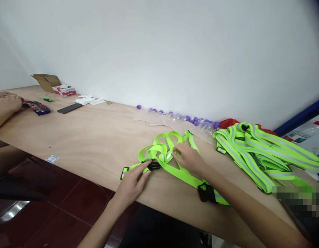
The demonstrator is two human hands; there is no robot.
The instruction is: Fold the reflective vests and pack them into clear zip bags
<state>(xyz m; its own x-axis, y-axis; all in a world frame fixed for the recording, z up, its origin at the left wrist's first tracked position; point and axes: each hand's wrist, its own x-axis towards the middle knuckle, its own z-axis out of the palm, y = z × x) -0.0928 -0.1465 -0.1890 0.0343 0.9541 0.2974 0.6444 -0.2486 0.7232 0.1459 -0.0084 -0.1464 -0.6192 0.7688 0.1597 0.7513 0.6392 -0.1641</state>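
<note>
- Wooden desk [97, 137]; at right, a heap of lime reflective straps [263, 151].
- Near the front edge, left of the heap: a lime strap harness [184, 176], probably light, soft, limp, easily tangled.
- Right hand [189, 158] curled at a harness loop; left hand [131, 182] with thumb and forefinger parted at a black buckle [154, 166]; whether pinching, impossible to tell.
- Black buckle: stiff-looking, likely the surest hold.
- Blue-edged sticker [52, 158], apparently reading "11"; no brand legible.

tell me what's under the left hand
A green strap passes under the fingers of the left hand, and a black buckle shows beside the fingertips. Anything beneath the palm is covered and cannot be seen.
</note>
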